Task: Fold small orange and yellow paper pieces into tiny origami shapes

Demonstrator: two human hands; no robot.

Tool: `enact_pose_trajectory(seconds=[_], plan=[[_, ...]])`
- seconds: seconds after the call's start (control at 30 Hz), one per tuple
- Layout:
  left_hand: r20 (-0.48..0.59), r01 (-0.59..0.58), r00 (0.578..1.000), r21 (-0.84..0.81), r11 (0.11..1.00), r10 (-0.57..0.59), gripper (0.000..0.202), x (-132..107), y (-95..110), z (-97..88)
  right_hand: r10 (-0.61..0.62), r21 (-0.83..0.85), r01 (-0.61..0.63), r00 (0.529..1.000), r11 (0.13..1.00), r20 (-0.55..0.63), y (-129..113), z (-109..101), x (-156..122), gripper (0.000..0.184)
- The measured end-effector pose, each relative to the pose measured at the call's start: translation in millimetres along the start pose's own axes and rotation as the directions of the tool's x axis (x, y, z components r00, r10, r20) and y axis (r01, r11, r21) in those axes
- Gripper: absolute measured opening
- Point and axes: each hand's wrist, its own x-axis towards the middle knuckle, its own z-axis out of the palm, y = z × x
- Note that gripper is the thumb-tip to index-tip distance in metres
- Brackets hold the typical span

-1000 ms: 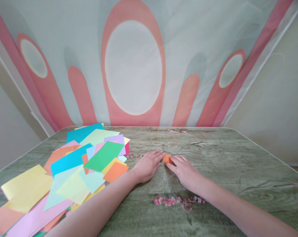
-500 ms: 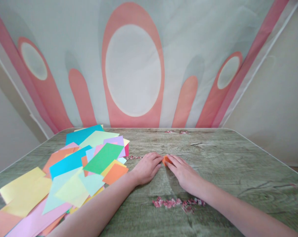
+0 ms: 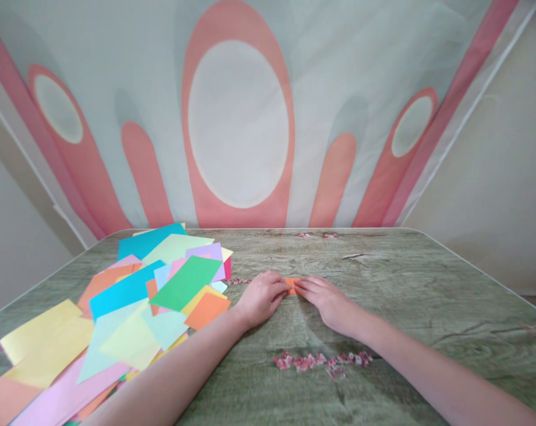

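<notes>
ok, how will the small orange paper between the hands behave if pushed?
Orange paper probably light, being so small. Likely to slide over the table rather than roll, since it looks fairly flat. Stiffness uncertain: left hand and right hand partly cover it.

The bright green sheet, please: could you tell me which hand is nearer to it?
Left: the left hand is right of the bright green sheet, apart from it; the right hand lies farther right, past the left hand.

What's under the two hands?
A small orange paper shows between and partly under the left hand and right hand, with the table around them. What they cover can't be seen.
</notes>
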Motion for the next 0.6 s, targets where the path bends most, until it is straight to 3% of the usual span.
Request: enact_pose_trajectory(seconds=[0.37, 0.6], plan=[[-0.007, -0.041, 0.999, -0.005, 0.999, 0.041, 0.024, 2, -4, -8.2, -0.009, 0.143, 0.004, 0.999, 0.99, 0.04, 10, 5, 2, 0.052], [0.05, -0.016, 0.999, -0.004, 1.0, 0.016, 0.022, 2, -5, -7.5, -0.02, -0.008, 0.02, 1.0, 1.0, 0.006, -1, -1, 7, 0.039]])
